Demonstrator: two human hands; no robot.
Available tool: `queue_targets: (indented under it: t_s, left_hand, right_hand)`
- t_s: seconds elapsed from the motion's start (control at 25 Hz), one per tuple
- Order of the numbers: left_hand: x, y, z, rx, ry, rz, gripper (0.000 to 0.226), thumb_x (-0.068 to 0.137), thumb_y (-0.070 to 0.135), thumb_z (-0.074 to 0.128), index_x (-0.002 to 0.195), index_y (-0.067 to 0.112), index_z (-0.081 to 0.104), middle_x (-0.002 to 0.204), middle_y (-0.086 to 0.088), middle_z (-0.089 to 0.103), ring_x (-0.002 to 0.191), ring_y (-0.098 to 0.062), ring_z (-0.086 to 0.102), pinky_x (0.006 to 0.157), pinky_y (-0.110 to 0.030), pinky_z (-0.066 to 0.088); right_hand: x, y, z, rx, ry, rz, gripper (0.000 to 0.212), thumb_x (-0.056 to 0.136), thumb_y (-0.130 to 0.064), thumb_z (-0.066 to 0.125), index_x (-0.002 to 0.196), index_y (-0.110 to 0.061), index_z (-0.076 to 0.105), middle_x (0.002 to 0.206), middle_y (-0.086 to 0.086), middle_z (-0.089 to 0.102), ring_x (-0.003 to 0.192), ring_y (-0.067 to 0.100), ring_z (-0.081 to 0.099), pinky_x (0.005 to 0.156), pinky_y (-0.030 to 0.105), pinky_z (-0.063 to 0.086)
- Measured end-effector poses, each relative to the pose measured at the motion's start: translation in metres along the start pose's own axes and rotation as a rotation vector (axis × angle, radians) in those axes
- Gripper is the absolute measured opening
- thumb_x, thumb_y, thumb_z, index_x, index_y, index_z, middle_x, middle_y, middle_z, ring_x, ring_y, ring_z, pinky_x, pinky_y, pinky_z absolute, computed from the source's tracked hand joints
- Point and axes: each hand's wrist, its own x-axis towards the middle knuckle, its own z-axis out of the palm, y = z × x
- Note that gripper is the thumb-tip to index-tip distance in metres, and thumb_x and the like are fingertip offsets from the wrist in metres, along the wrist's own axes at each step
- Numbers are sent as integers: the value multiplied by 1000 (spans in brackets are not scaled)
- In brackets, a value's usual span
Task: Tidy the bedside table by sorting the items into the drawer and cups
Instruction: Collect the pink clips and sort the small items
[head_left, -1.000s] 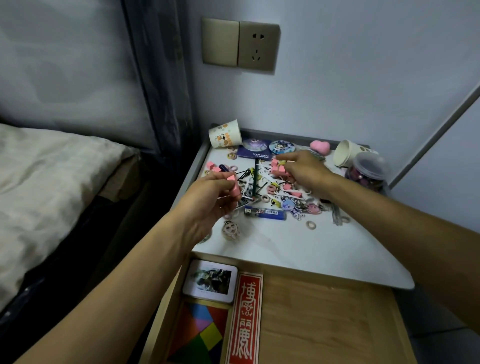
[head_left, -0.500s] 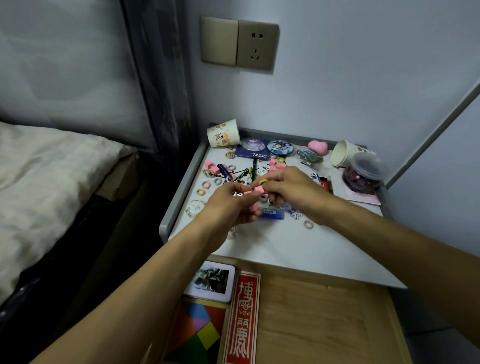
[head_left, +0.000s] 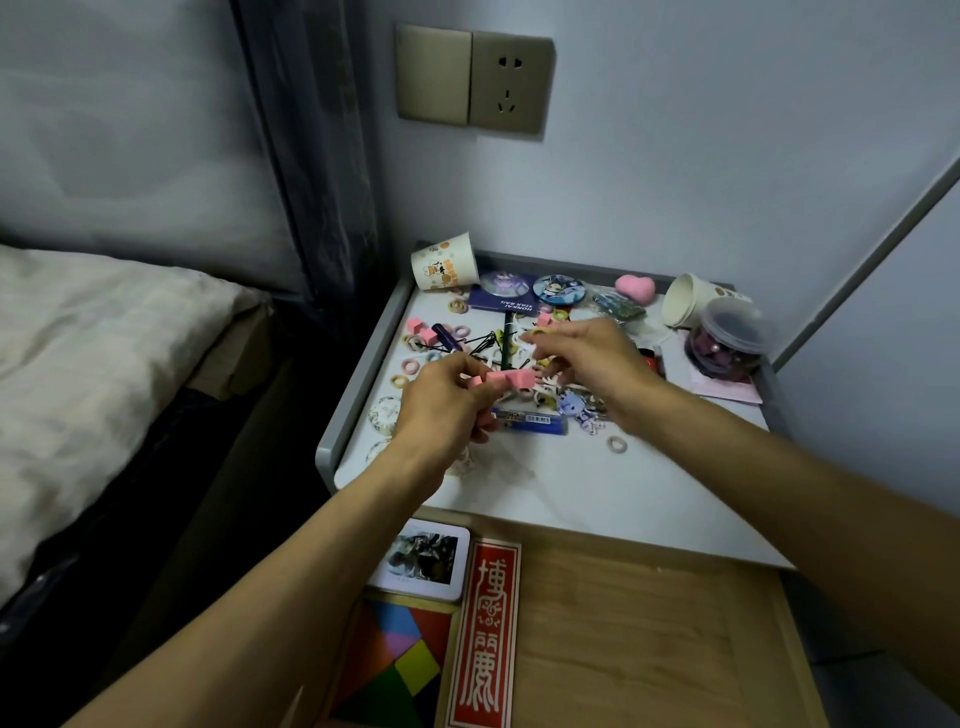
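The white bedside table (head_left: 597, 483) carries a heap of small items: hair rings, black hairpins, charms and pink blocks (head_left: 418, 327). My left hand (head_left: 441, 410) hovers over the heap's left side and grips several pink blocks (head_left: 506, 380) in its fingertips. Just to the right and farther back, my right hand (head_left: 587, 364) pinches what looks like a small yellow ring (head_left: 540, 332). Two paper cups lie tipped over at the back, one at the left (head_left: 445, 266) and one at the right (head_left: 691, 301). The wooden drawer (head_left: 649, 623) stands pulled out below.
In the drawer's left part lie a white framed picture (head_left: 423, 558), a red strip (head_left: 485, 634) and a coloured tangram (head_left: 400, 665). A lidded clear jar (head_left: 727, 338) stands at the back right. A blue box (head_left: 530, 421) lies mid-table. The bed (head_left: 104, 338) is at the left.
My right hand came from the back of the heap to my left hand, passed it a pink block, and has now drawn away to the right. My left hand holds more pink blocks.
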Motion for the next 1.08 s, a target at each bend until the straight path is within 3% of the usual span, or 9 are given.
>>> queue_targets:
  t_s: [0.16, 0.28, 0.36, 0.44, 0.6, 0.76, 0.88, 0.96, 1.08]
  left_hand:
    - [0, -1, -1, 8, -18, -13, 10, 94, 16, 64, 97, 7, 63, 70, -7, 61, 59, -17, 60, 47, -21, 47]
    - [1, -1, -2, -9, -16, -21, 9, 93, 16, 65, 97, 7, 64, 69, -8, 60, 59, -17, 61, 48, -21, 47]
    - [1, -1, -1, -20, -20, -25, 9, 93, 16, 65, 97, 7, 64, 71, -9, 61, 62, -19, 61, 49, -20, 48]
    - [-1, 0, -1, -17, -31, -26, 10, 94, 17, 64, 97, 8, 64, 73, -10, 62, 65, -20, 62, 50, -21, 50]
    - [-2, -1, -1, -17, -38, -32, 9, 94, 17, 63, 95, 9, 63, 73, -10, 63, 66, -21, 63, 52, -23, 51]
    - [-2, 0, 0, -23, -54, -35, 11, 94, 18, 63, 98, 8, 64, 74, -9, 64, 67, -20, 64, 53, -22, 51]
    - [-3, 2, -1, -28, -56, -32, 11, 94, 18, 63, 99, 8, 64, 76, -9, 63, 68, -20, 64, 53, -21, 51]
    - [-4, 2, -1, -30, -60, -26, 10, 94, 17, 63, 99, 8, 64, 77, -10, 63, 69, -21, 64, 54, -22, 52]
    - [-6, 3, -1, -37, -70, -28, 9, 94, 17, 62, 98, 9, 63, 77, -10, 63, 69, -21, 63, 55, -23, 53]
  right_hand:
    - [25, 6, -23, -392, 54, -80, 36, 87, -11, 70, 122, -4, 63, 92, 6, 71, 68, 9, 66, 57, 16, 49]
    - [26, 13, -31, -611, 58, -170, 11, 84, -4, 71, 87, -14, 70, 78, -1, 68, 69, 7, 64, 65, 25, 55]
    - [26, 24, -31, -754, 24, -196, 14, 82, -7, 74, 75, -18, 70, 79, -1, 69, 75, 11, 65, 75, 32, 55]
    - [26, 32, -29, -827, 33, -180, 7, 81, -14, 77, 78, -15, 71, 83, 3, 70, 78, 18, 66, 75, 34, 55]
    - [30, 30, -22, -976, 63, -122, 15, 79, -18, 78, 90, -13, 68, 88, 8, 69, 78, 24, 64, 71, 37, 55]
    - [30, 23, -23, -906, 48, -57, 30, 77, -19, 81, 103, -20, 67, 100, 3, 68, 85, 20, 63, 68, 28, 46]
    - [28, 21, -27, -731, 26, -55, 33, 82, -18, 76, 113, -11, 68, 98, 3, 71, 73, 12, 67, 72, 28, 54]
    - [27, 19, -31, -624, 3, -56, 33, 88, -18, 71, 118, -6, 66, 92, 1, 69, 68, 6, 64, 61, 15, 48]
    - [23, 16, -37, -512, -29, -13, 21, 92, -23, 65, 102, -5, 71, 84, 8, 68, 68, 12, 57, 57, 21, 42]
